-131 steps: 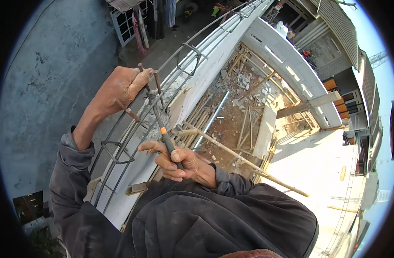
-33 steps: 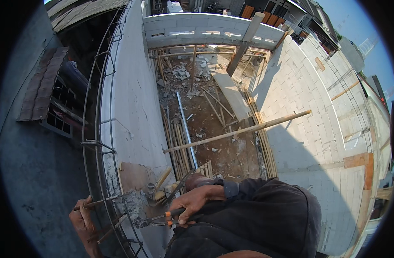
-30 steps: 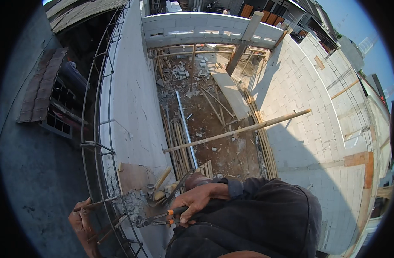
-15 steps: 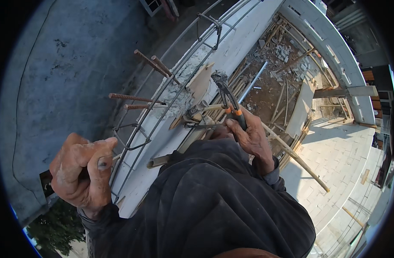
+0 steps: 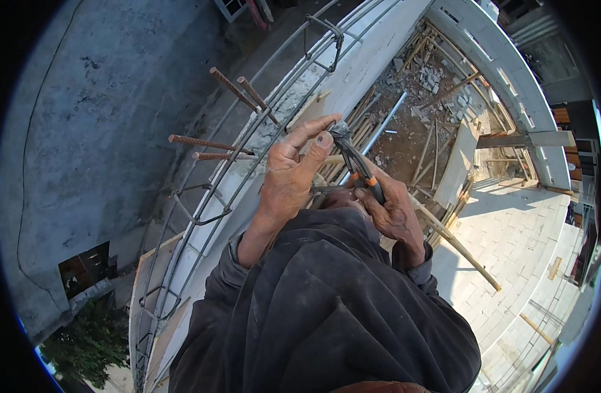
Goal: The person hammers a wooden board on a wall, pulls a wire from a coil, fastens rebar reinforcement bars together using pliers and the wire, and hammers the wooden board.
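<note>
Dark steel pincers with black-and-orange grips (image 5: 356, 157): in my right hand, the head beside my left fingertips.
Right hand (image 5: 392, 215): clamped round the grips.
Left hand (image 5: 290, 177): thumb and forefinger parted at the pincers' head; whether they pinch anything, I cannot tell.
Rusty ribbed steel bars (image 5: 232, 87): left of my left hand, jutting outward.
Grey steel rebar cage (image 5: 212, 221): also left of it, along the wall top.
Lettering on the grips: too small to make out.
</note>
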### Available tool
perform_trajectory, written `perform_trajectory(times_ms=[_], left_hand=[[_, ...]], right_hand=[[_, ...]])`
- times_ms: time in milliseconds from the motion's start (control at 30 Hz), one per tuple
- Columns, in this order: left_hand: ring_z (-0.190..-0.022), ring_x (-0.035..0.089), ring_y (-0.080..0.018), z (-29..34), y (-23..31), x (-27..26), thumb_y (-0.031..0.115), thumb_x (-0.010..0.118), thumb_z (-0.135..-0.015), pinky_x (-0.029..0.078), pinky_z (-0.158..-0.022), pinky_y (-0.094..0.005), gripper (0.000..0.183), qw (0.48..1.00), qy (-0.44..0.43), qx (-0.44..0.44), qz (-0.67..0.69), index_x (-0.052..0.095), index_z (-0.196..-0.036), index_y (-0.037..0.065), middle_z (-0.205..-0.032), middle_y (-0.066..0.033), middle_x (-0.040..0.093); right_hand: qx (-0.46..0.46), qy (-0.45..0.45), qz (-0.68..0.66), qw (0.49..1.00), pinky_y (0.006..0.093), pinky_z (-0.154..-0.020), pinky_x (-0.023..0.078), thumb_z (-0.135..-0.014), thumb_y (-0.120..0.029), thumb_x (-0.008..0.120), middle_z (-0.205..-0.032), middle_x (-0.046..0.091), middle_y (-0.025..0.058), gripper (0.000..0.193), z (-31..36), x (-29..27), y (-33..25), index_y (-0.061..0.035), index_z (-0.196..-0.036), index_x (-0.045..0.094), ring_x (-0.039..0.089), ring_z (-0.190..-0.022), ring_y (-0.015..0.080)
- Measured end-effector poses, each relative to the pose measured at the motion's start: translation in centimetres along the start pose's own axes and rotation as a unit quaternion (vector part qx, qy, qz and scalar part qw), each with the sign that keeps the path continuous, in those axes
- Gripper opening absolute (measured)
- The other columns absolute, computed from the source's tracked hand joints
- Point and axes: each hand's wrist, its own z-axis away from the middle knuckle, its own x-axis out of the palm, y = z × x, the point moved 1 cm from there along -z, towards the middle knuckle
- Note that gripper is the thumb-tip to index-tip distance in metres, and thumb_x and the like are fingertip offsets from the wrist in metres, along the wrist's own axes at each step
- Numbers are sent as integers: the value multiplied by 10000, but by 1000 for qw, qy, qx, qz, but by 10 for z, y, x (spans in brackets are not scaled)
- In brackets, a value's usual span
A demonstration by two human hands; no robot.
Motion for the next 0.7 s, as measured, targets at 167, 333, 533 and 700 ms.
perform_trajectory(times_ms=[167, 333, 533, 700], left_hand=[[-474, 301, 28, -13, -5, -9, 171, 709, -1072, 219, -430, -197, 300, 979, -50, -96, 174, 727, -1326, 13, -644, 131, 480], [-455, 297, 29, -34, -21, -13, 125, 728, -1040, 209, -400, -191, 150, 945, -101, -203, 235, 754, -1146, 22, -645, 118, 506], [-397, 261, 7, -29, -35, -54, 125, 703, -1044, 218, -356, -190, 94, 942, -96, -261, 190, 686, -1079, 39, -762, 19, 649], [-434, 292, -11, -40, -47, -43, 95, 683, -1032, 240, -374, -198, 103, 918, -104, -310, 227, 665, -1073, 3, -865, -47, 689]], right_hand=[[101, -94, -118, 983, 365, -910, 570, -1048, -104, 677, -1130, 782, 90, 396, 9, -18, -10, -41, -1438, 660, 735, -1002, 192], [55, -29, -84, 995, 366, -887, 543, -1049, -135, 658, -1068, 765, 88, 349, 21, -20, -2, -43, -1385, 679, 695, -961, 164], [-12, -142, -9, 990, 474, -800, 487, -999, -61, 650, -964, 692, 191, 486, 17, -16, 13, -51, -1482, 601, 612, -821, 347], [-28, -88, 17, 996, 512, -848, 499, -990, -69, 679, -1098, 732, 255, 559, 32, -22, 12, -24, -1533, 556, 677, -934, 419]])
